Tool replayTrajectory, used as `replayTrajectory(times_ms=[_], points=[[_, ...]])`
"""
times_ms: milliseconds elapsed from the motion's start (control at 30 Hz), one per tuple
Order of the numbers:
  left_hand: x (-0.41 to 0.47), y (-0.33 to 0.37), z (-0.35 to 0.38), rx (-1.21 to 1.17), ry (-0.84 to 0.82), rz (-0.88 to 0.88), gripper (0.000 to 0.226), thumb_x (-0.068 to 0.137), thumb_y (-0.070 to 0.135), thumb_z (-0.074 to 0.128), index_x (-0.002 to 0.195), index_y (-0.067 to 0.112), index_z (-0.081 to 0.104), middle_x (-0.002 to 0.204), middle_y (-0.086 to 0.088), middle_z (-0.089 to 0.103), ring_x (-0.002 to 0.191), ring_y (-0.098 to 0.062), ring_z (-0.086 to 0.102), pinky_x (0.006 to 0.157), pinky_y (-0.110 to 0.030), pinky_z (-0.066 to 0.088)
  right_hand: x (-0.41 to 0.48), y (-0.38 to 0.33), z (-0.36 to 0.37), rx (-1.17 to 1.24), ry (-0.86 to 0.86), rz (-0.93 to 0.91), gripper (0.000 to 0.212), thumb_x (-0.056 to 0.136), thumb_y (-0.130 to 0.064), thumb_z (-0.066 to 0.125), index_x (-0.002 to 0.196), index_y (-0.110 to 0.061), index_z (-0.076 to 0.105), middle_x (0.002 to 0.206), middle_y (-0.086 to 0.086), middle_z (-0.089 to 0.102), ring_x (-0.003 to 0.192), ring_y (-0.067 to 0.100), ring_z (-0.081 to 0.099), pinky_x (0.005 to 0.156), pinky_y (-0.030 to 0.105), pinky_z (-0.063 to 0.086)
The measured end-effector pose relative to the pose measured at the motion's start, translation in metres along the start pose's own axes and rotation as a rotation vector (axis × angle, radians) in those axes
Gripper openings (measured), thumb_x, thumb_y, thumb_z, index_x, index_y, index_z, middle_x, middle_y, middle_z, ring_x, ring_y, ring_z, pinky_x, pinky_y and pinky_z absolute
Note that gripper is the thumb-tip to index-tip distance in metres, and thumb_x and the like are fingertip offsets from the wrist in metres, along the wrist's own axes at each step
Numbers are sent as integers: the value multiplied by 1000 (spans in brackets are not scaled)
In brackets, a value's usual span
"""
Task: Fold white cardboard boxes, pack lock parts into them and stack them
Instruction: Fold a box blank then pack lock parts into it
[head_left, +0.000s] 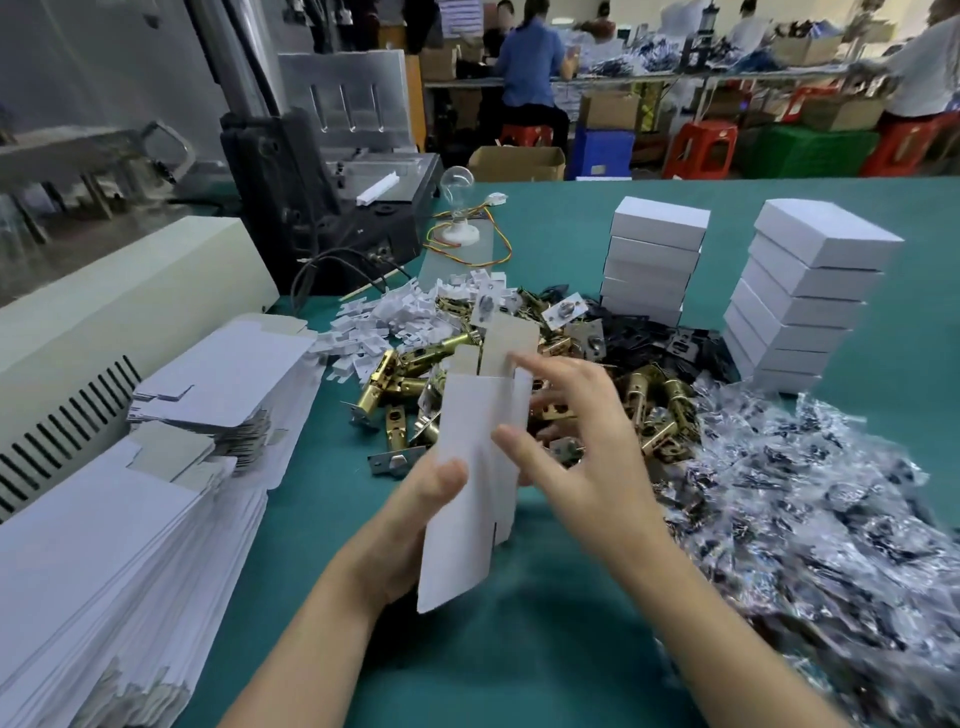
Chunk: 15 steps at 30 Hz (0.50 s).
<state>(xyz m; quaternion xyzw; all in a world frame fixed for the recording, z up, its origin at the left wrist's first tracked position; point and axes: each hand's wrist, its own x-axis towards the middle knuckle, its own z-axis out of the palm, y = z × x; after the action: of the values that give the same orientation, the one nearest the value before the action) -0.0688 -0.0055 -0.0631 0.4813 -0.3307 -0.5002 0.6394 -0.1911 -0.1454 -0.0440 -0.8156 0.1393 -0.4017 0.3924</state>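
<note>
While our left hand (415, 514) pinches the flat white cardboard box blank (478, 467), thumb on its front face and fingers curled behind its lower half, we hold it tilted above the middle of the green worktop (519, 649), its greyish inner flaps pointing towards the far edge. Our right hand (582, 447) is spread wide: the thumb lies against the blank's face near its right side, and the other fingers fan out past that side, gripping nothing.

The step in hand, as we judge it, is opening this flat sleeve into a box. To do it well we should press the two opposite creases towards each other with the right thumb and fingers, so the sleeve squares up without buckling. The left grip is best kept low and light, since a hard pinch would flatten the wall we want to open. The small side flaps should go in before the tuck flap.

Just beyond the blank lies the heap of brass-coloured metal latch parts (410, 384), within easy reach for packing. A pile of flat white cardboard blanks (156, 493) lines the left edge, and two stacks of closed white cardboard boxes (652, 260) stand towards the far right corner.
</note>
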Motion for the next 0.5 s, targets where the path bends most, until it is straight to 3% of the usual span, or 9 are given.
replayTrajectory(times_ms=[100, 200, 300, 400, 500], points=[[-3, 7, 7, 157, 45, 55, 98, 62, 80, 83, 141, 27, 60, 139, 3, 69, 132, -21, 63, 96, -31, 55, -5, -4, 1, -33, -31, -17, 49, 84, -57, 72, 127, -35, 62, 145, -7, 37, 137, -4, 36, 101, 6, 38], [-1, 14, 14, 269, 27, 111, 108, 61, 83, 80, 146, 25, 48, 141, 4, 65, 134, -17, 60, 102, -28, 52, -3, -5, -3, 18, 31, 4, 45, 81, -60, 71, 111, -27, 63, 139, -4, 38, 134, 6, 43, 100, 20, 45], [1, 18, 17, 302, 2, 139, 110, 61, 84, 78, 147, 22, 45, 137, 16, 66, 129, -6, 61, 100, -19, 49, -2, -6, -6, 89, 80, 42, 40, 77, -60, 73, 96, -27, 58, 131, -5, 37, 132, 17, 45, 92, 28, 51], [3, 16, 13, 278, 7, 131, 104, 63, 78, 82, 145, 21, 51, 134, 0, 67, 119, -20, 66, 94, -32, 55, -2, -6, -6, 189, 76, 65, 41, 76, -55, 77, 86, -26, 50, 117, 0, 43, 116, 17, 51, 83, 33, 54], [1, 14, 6, 214, 15, 128, 85, 64, 73, 86, 138, 38, 61, 127, -2, 70, 108, -21, 70, 84, -36, 60, -2, -7, -5, 390, 45, 105, 38, 79, -41, 83, 93, -27, 50, 99, 7, 57, 92, 20, 63, 75, 33, 53]])
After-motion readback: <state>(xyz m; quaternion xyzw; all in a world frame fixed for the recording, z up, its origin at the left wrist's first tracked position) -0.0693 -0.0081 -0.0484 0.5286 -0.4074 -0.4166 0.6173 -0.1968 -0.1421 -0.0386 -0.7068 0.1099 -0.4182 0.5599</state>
